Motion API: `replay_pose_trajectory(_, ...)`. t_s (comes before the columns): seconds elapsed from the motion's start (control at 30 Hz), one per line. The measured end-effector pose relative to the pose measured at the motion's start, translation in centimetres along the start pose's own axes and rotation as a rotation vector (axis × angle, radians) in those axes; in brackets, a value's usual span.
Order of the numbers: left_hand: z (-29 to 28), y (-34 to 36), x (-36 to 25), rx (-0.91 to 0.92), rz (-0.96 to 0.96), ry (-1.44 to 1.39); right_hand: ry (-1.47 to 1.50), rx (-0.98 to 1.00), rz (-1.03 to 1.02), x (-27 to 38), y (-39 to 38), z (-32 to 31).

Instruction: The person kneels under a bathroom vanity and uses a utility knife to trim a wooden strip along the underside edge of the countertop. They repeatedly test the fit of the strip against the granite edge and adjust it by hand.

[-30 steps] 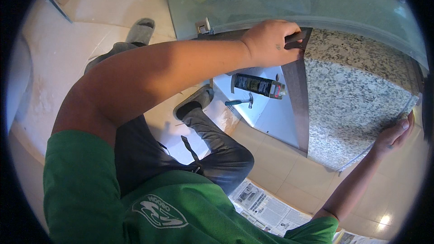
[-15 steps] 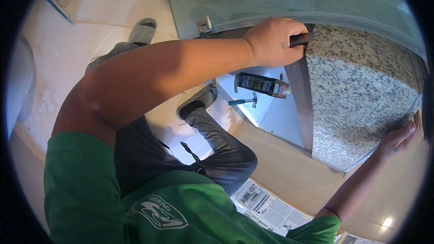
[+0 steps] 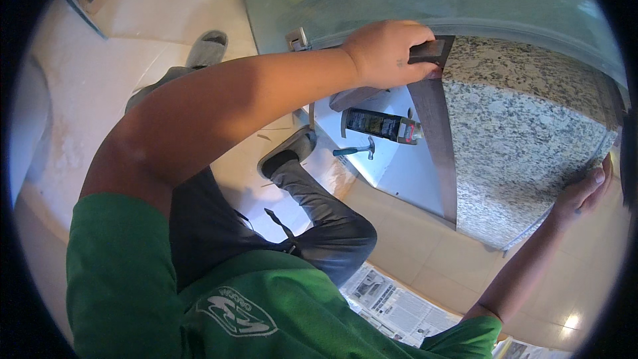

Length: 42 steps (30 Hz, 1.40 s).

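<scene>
My left hand (image 3: 389,53) is closed round a dark rectangular piece (image 3: 426,51) at the upper left corner of a speckled granite slab (image 3: 512,139). Its fingers wrap the piece; whether it is loose or part of the dark brown strip (image 3: 435,139) along the slab's left edge, I cannot tell. My right hand (image 3: 585,193) grips the slab's right edge, thumb on the near side and some fingers hidden behind it. Left of the strip, a dark labelled bottle (image 3: 377,124) lies on a white surface (image 3: 412,173), with a hammer (image 3: 357,151) beside it.
A large greenish glass pane (image 3: 425,0) stretches behind the slab, with a metal clip (image 3: 298,39) at its lower left. Newspaper (image 3: 399,302) lies on the tiled floor (image 3: 425,239) by my body. My slippered foot (image 3: 287,149) is close to the white surface.
My left hand has moved a little left and up, showing more of the dark piece. The slab's visible edges have shifted slightly left, and my right hand has shifted slightly with them.
</scene>
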<state>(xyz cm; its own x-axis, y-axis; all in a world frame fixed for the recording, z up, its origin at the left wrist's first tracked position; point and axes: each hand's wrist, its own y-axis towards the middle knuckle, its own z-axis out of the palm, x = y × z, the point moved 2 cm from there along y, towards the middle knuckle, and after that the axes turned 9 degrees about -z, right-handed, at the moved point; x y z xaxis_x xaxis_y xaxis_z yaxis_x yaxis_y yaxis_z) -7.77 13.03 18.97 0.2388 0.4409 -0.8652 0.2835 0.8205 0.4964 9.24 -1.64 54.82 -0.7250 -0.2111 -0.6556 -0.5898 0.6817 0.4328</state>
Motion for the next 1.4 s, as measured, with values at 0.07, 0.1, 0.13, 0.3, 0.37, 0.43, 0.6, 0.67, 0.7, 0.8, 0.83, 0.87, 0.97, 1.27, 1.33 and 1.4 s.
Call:
replay_pose_trajectory(0.07, -0.1, 0.1, 0.0, -0.011, -0.003, 0.033, 0.009, 0.017, -0.004, 0.0, 0.1, 0.1)
replay_pose_trajectory(0.1, -0.2, 0.1, -0.2, -0.010, -0.020, 0.050, 0.000, -0.006, 0.011, -0.1, 0.0, 0.2)
replay_pose_trajectory(0.13, -0.3, 0.1, -0.4, -0.010, -0.036, 0.068, -0.008, -0.029, 0.025, -0.2, -0.2, 0.3)
replay_pose_trajectory(0.3, -0.9, 0.8, -0.1, 0.071, -0.073, 0.106, -0.071, -0.010, 0.000, -0.2, -0.1, 0.1)
replay_pose_trajectory(0.37, -1.1, 0.9, 0.7, 0.147, -0.029, 0.119, -0.088, 0.002, -0.043, 0.5, 0.4, 0.2)
replay_pose_trajectory(0.43, -1.5, 0.3, 1.5, 0.228, 0.029, 0.123, -0.112, 0.006, -0.041, 0.6, 0.4, 0.2)
replay_pose_trajectory(0.6, -1.9, 0.3, 0.9, 0.201, -0.093, 0.242, -0.095, -0.005, -0.012, 0.6, 0.3, 0.2)
replay_pose_trajectory(0.67, -2.1, 0.2, 0.6, 0.217, -0.121, 0.297, -0.114, 0.000, -0.010, 0.5, 0.2, 0.1)
replay_pose_trajectory(0.7, -2.1, 0.4, 0.5, 0.213, -0.108, 0.324, -0.109, 0.006, -0.023, 0.6, 0.4, 0.0)
replay_pose_trajectory(0.8, -2.7, 0.4, 0.7, 0.255, 0.016, 0.310, -0.109, 0.017, -0.043, 0.9, 0.7, 0.1)
replay_pose_trajectory(0.83, -2.8, 0.3, 0.8, 0.280, 0.072, 0.287, -0.116, 0.013, -0.036, 0.8, 0.6, 0.1)
replay_pose_trajectory(0.87, -2.7, 0.2, 1.0, 0.328, 0.054, 0.312, -0.124, 0.010, -0.030, 0.7, 0.5, 0.1)
replay_pose_trajectory(0.97, -2.7, -0.4, 0.1, 0.437, 0.045, 0.356, -0.096, -0.037, -0.003, 0.3, -0.1, 0.3)
replay_pose_trajectory(1.27, -1.4, -0.8, 0.7, 0.298, 0.175, 0.345, -0.010, -0.081, 0.058, -0.4, -0.6, 0.3)
replay_pose_trajectory(1.33, -1.4, -0.7, 0.7, 0.327, 0.172, 0.374, 0.004, -0.092, 0.108, -0.4, -0.8, 0.3)
replay_pose_trajectory(1.4, -1.6, -0.9, 0.7, 0.344, 0.161, 0.363, -0.013, -0.093, 0.096, -0.3, -0.9, 0.3)
